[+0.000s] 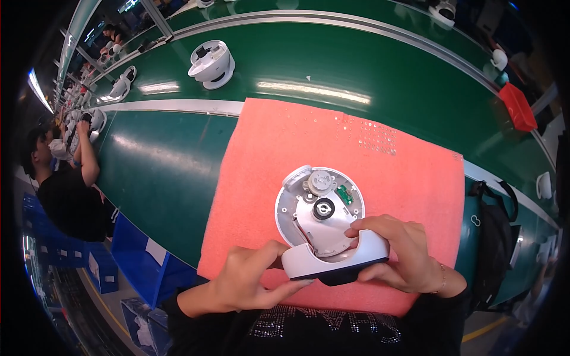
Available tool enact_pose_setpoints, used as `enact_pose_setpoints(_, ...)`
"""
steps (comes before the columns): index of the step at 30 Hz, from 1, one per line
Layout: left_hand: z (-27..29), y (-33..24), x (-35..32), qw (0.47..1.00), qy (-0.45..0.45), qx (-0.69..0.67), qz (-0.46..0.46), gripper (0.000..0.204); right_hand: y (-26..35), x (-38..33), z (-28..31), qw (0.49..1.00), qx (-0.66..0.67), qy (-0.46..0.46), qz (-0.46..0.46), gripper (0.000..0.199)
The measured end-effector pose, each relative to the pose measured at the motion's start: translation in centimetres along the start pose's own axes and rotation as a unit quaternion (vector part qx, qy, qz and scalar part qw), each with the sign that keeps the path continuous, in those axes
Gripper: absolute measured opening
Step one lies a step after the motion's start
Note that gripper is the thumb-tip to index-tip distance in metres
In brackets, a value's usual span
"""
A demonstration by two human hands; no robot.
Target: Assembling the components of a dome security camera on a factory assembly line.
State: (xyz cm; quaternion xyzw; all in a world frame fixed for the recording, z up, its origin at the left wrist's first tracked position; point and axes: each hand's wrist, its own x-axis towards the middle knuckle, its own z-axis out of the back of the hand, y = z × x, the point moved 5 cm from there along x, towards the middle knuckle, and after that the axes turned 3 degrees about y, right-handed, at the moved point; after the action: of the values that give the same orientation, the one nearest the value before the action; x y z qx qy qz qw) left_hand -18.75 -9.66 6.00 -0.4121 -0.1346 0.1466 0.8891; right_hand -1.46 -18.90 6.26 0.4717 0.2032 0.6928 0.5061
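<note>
A white curved housing piece with a dark underside is gripped at its two ends, tilted up at the near edge of a round white base. My left hand pinches its left end between thumb and fingers. Round the right end, my right hand has its fingers on top and the thumb below. Inside the base sit a round grey motor, a black ring-shaped part and a small green circuit board. Whether the housing piece is fastened to the base, I cannot tell.
A pink foam mat lies under the work, with several small screws at its far side. Beyond, a white device shell stands on the green belt. A red bin and black bag are right; a co-worker sits left.
</note>
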Motion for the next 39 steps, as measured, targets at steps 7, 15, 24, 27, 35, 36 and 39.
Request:
enact_pose_setpoints(7,1.8,0.2,-1.3,1.0,0.013,0.012,-0.001,0.035,0.8,1.2,-0.6,0.989,0.073,0.124,-0.039,0.055)
enact_pose_setpoints(15,2.8,0.1,-0.8,0.997,0.003,-0.062,0.04,0.033,0.2,1.4,-1.1,0.986,0.102,0.12,-0.05,0.063)
enact_pose_setpoints(24,3.4,1.3,-1.1,0.967,-0.021,-0.21,0.141,0.034,0.5,1.8,-1.7,0.978,0.151,0.1,-0.107,0.072)
enact_pose_setpoints(27,4.4,0.8,-1.5,0.978,-0.026,-0.183,0.096,0.033,1.2,2.7,-2.1,0.972,0.183,0.103,-0.101,0.074)
enact_pose_setpoints(35,3.6,0.4,-2.0,0.989,-0.031,-0.124,0.079,0.032,1.7,2.4,-1.9,0.985,0.077,0.115,-0.102,0.08)
enact_pose_setpoints(36,3.6,0.6,-1.7,0.974,-0.033,-0.191,0.119,0.032,1.2,2.7,-1.8,0.975,0.132,0.121,-0.128,0.081)
enact_pose_setpoints(39,4.5,0.9,-0.4,0.954,-0.028,-0.221,0.201,0.034,0.2,4.3,-1.4,0.933,0.249,0.127,-0.226,0.084)
